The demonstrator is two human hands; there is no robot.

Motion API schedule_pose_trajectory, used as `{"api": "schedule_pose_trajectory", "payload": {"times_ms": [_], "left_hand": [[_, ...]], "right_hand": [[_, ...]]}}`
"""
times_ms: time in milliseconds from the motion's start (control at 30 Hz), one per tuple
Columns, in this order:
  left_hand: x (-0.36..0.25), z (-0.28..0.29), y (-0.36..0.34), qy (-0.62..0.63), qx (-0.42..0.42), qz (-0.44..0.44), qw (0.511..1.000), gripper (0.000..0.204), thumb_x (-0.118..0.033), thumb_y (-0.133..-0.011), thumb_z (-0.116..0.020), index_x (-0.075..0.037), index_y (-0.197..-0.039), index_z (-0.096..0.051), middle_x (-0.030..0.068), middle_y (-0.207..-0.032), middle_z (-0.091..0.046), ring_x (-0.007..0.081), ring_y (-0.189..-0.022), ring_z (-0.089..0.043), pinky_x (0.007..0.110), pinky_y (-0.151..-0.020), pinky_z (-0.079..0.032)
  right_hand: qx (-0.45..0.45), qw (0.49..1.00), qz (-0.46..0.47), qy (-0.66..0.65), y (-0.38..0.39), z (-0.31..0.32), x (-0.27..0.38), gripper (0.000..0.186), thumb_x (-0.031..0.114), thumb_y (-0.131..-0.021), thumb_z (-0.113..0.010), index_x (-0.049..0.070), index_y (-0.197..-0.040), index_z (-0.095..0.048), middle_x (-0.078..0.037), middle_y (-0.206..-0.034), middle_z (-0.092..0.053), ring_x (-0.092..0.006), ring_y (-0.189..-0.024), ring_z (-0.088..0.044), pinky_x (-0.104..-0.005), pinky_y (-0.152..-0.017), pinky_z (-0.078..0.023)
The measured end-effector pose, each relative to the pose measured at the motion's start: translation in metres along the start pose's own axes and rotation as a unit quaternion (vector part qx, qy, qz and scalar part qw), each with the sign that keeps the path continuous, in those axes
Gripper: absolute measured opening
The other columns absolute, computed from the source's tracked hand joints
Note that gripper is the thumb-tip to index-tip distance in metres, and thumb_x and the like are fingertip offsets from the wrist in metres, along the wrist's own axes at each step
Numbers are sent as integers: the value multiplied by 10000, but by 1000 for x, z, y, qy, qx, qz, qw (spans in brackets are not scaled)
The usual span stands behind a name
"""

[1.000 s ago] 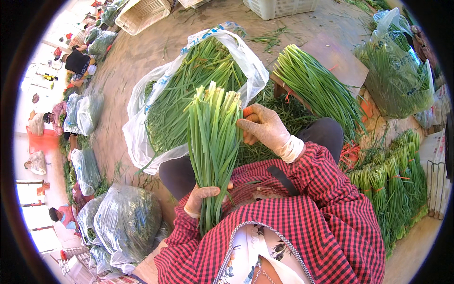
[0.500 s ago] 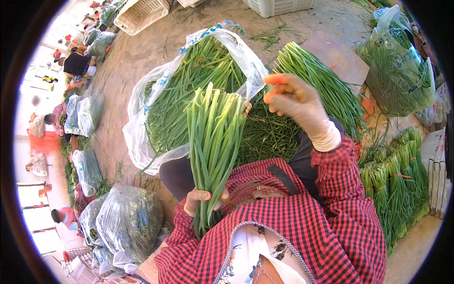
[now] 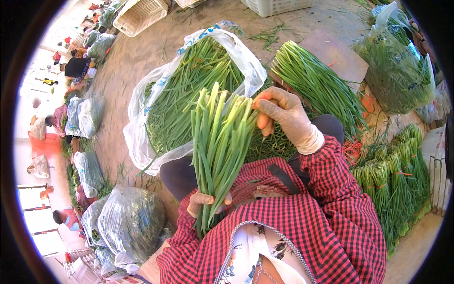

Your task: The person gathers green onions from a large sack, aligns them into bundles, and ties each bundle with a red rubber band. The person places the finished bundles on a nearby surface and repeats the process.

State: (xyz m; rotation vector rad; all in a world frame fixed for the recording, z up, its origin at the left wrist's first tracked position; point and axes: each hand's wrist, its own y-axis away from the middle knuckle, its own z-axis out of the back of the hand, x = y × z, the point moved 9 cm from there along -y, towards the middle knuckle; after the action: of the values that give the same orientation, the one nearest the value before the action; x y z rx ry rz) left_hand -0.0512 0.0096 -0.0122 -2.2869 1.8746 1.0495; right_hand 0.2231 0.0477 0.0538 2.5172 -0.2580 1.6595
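A loose bunch of garlic chives (image 3: 220,146) stands upright in front of me, pale cut ends up and green leaves down. My left hand (image 3: 206,202), in a thin glove, is closed round its leafy lower part. At the top right of the bunch, my gloved right hand (image 3: 287,116) pinches at the pale ends, its thumb and finger together; exactly what lies between the fingertips is hidden. Just beyond, an open clear plastic bag (image 3: 158,97) is full of more chives. A thick pile of chives (image 3: 317,85) lies to the right of it.
Tied bundles of chives (image 3: 392,184) stand in rows at my right. Filled plastic bags (image 3: 132,217) sit at left, another bag of greens (image 3: 395,71) at far right. Plastic crates (image 3: 141,16) stand at the back. Leaf scraps (image 3: 267,144) lie by my knees. Other people work along the left.
My right hand has come down and left from above, reaching the pale ends of the bunch. The bunch in my left hand has shifted slightly right.
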Motion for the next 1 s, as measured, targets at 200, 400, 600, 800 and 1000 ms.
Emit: {"api": "schedule_pose_trajectory", "payload": {"times_ms": [200,400,600,800,1000], "left_hand": [[2,-3,-3,-33,8,30,999,697,-229,-724,-734,94,-1306,-524,217,-962,-694,180,-553,-577,259,-459,-450],[-9,0,3,15,17,-9,1000,687,-209,-729,-731,82,-1317,-528,226,-963,-695,186,-538,-584,274,-456,-464],[-7,0,9,-58,-35,33,997,700,-178,-720,-740,70,-1336,-516,223,-988,-698,208,-659,-645,271,-535,-510],[-15,-3,16,-118,-104,33,987,819,-39,-675,-758,29,-1431,-451,186,-1188,-662,299,-1081,-655,404,-984,-499],[-31,-12,10,-234,-117,-19,965,628,59,-765,-733,-10,-1364,-555,86,-1261,-664,181,-1130,-625,337,-1013,-469]], "right_hand": [[-86,995,50,6,10,51,15,197,215,-1024,-584,24,-1020,-632,-24,-650,-610,-103,-489,-540,-220,-445,-414],[-157,972,-94,148,15,77,-13,593,277,-972,-670,9,-1448,-442,-115,-1159,-670,-139,-751,-671,-258,-634,-554],[36,995,-86,-31,12,9,-55,460,271,-993,-642,7,-1347,-509,-69,-933,-693,-115,-634,-646,-215,-525,-510],[-26,991,-109,69,5,25,-43,210,216,-1020,-599,15,-1037,-657,-21,-633,-636,-96,-461,-559,-211,-444,-433],[-61,978,-90,178,15,45,-43,204,216,-1017,-604,23,-1012,-671,-19,-624,-618,-73,-469,-535,-211,-444,-438]]}}
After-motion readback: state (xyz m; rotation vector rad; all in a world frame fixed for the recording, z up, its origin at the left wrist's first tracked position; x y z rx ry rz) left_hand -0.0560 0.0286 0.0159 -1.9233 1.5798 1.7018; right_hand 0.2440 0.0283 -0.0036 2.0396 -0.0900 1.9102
